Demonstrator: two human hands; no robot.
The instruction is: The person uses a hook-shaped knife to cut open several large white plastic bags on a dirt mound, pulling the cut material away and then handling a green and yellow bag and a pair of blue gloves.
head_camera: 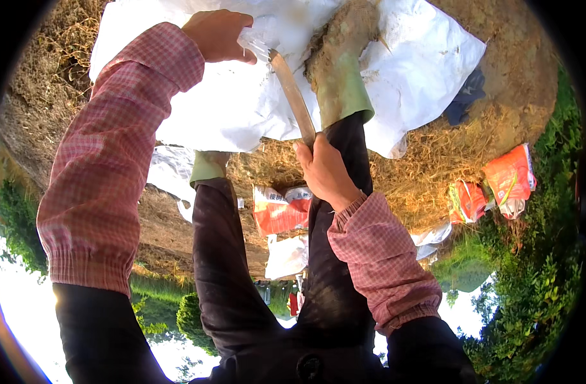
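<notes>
A white plastic sheet or sack [211, 110] is spread on the ground below my hands. My left hand [221, 36] grips a bunched, translucent edge of plastic [258, 41] between thumb and fingers. In my right hand [327, 170] is a long, slightly curved, brownish blade-like tool [293, 93]. Its far end meets the plastic close to my left hand; whether it is wood or rusted metal is unclear. A muddy, pale green rubber boot [348, 91] on one of my feet stands on the sheet. The other boot [209, 165] is partly hidden beyond the sheet's edge.
Dry straw [417, 163] and bare soil surround the sheet. An orange-and-white printed bag [281, 211] lies behind my legs, with a white bag [288, 257] beside it. More orange bags [509, 177] sit at the right, by green bushes [537, 288]. Dark cloth [465, 98] touches the sheet.
</notes>
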